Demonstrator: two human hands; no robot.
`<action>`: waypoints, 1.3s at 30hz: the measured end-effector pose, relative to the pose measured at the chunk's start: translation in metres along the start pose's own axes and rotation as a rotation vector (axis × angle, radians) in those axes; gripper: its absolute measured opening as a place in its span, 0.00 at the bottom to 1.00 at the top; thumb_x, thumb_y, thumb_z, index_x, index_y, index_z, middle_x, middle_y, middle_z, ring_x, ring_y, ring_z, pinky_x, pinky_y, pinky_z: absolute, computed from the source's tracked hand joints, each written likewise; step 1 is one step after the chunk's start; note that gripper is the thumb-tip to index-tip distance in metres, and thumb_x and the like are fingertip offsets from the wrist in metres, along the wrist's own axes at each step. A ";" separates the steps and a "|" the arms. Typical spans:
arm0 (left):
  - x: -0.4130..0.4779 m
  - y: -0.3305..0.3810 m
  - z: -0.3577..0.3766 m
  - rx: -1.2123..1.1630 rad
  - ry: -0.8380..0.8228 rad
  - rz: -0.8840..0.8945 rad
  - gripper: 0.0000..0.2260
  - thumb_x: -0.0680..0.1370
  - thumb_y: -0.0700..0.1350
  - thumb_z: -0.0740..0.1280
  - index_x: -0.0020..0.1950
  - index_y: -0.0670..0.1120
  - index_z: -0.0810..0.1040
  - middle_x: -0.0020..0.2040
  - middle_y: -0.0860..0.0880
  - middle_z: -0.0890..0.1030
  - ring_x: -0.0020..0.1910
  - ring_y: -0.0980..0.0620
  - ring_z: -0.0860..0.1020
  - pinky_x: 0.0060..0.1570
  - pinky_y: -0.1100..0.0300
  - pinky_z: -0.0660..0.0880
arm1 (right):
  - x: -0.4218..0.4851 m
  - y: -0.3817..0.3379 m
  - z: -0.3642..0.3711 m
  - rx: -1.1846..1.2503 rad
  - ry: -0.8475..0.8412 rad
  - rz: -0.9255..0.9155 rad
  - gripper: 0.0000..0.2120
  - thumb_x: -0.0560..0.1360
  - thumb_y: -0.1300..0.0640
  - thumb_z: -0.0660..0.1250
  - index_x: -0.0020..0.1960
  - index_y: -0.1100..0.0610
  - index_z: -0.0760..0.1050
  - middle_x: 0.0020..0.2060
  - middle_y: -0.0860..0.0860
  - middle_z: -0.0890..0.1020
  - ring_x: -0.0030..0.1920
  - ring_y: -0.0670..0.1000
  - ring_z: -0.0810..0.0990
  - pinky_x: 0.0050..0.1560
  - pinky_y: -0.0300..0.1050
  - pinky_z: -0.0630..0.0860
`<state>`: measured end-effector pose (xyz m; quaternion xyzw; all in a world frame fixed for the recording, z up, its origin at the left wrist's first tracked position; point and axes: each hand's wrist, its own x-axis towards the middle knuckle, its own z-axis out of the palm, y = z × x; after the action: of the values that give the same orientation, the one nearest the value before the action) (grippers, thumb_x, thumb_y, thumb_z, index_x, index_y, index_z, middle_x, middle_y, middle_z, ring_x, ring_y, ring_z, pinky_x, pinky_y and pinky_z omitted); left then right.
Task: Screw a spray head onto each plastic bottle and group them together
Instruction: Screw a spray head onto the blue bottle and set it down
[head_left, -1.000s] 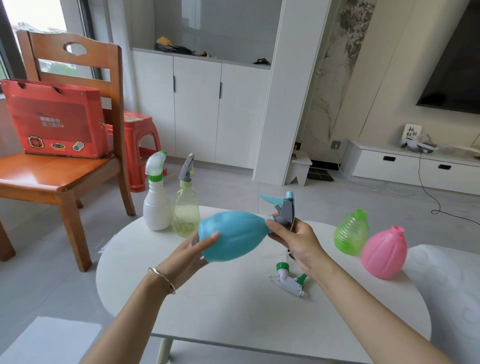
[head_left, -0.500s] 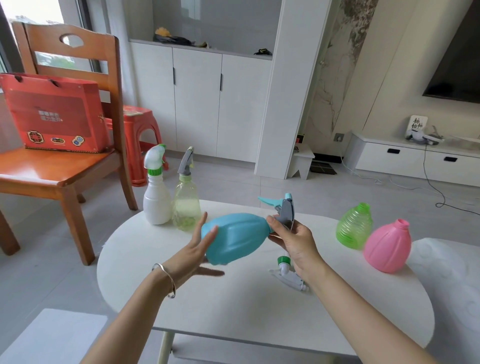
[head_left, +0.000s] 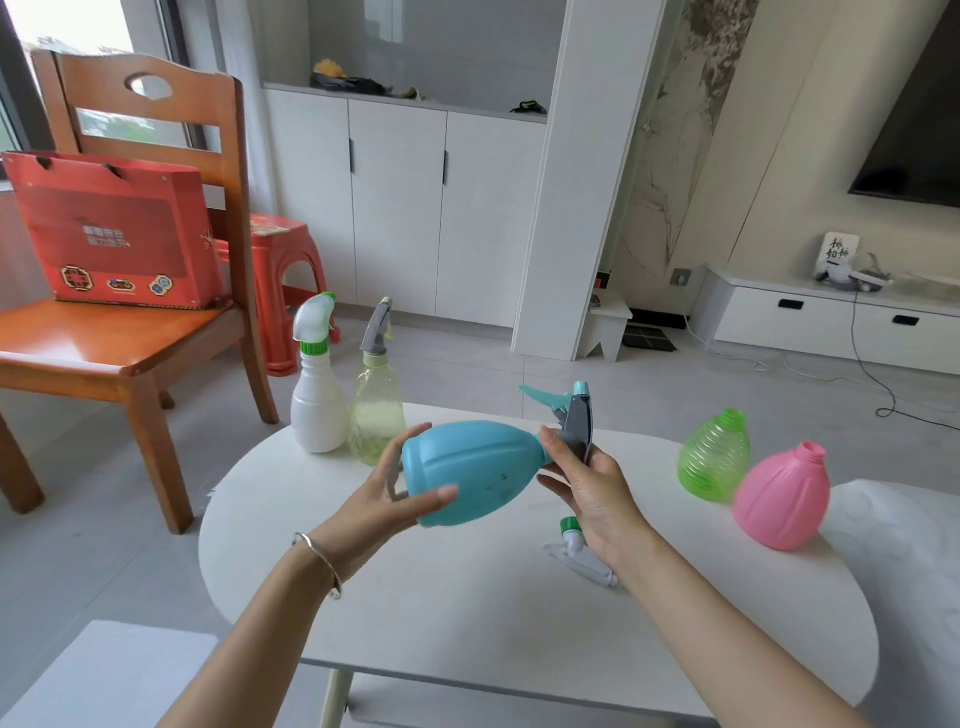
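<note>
I hold a blue bottle (head_left: 470, 470) on its side above the white table (head_left: 467, 613). My left hand (head_left: 387, 499) cups its base, thumb and fingers around it. My right hand (head_left: 592, 493) grips the grey and teal spray head (head_left: 574, 421) at the bottle's neck. A white bottle (head_left: 318, 400) and a clear yellowish bottle (head_left: 376, 410), both with spray heads on, stand together at the table's far left. A green bottle (head_left: 716, 457) and a pink bottle (head_left: 782, 499) stand headless at the right. A loose white spray head with green collar (head_left: 579, 556) lies under my right wrist.
A wooden chair (head_left: 130, 353) with a red box (head_left: 111, 228) on its seat stands left of the table, a red stool (head_left: 283, 270) behind it. White cabinets and a low TV unit (head_left: 831, 322) line the far wall. A white cushion edge (head_left: 904, 545) is at the right.
My left hand let go with fingers spread half a second ago and now grips the blue bottle's base again, further round. The right hand has stayed on the spray head.
</note>
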<state>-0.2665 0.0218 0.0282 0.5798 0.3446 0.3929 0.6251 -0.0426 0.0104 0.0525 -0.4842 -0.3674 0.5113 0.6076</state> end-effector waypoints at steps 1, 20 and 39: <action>-0.001 0.001 0.000 -0.055 -0.018 -0.069 0.34 0.63 0.62 0.74 0.66 0.63 0.68 0.65 0.52 0.76 0.57 0.52 0.81 0.51 0.57 0.79 | -0.001 -0.001 0.001 0.004 -0.040 -0.009 0.10 0.68 0.53 0.72 0.46 0.57 0.78 0.48 0.53 0.84 0.50 0.52 0.82 0.51 0.43 0.79; -0.018 0.012 -0.027 -0.091 0.221 0.043 0.26 0.62 0.61 0.72 0.59 0.58 0.77 0.55 0.50 0.83 0.50 0.52 0.83 0.40 0.57 0.80 | 0.000 -0.008 0.059 0.014 -0.149 -0.142 0.04 0.73 0.60 0.70 0.40 0.56 0.76 0.45 0.52 0.84 0.45 0.45 0.84 0.47 0.38 0.80; -0.033 0.009 -0.130 0.184 0.513 0.220 0.16 0.81 0.50 0.52 0.66 0.52 0.71 0.65 0.48 0.75 0.63 0.57 0.74 0.66 0.57 0.70 | 0.014 0.070 0.204 -0.462 -0.405 -0.265 0.31 0.66 0.52 0.77 0.62 0.42 0.64 0.57 0.43 0.76 0.57 0.42 0.76 0.55 0.37 0.76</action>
<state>-0.3974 0.0521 0.0251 0.5496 0.4610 0.5590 0.4159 -0.2499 0.0683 0.0378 -0.4457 -0.6467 0.4170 0.4574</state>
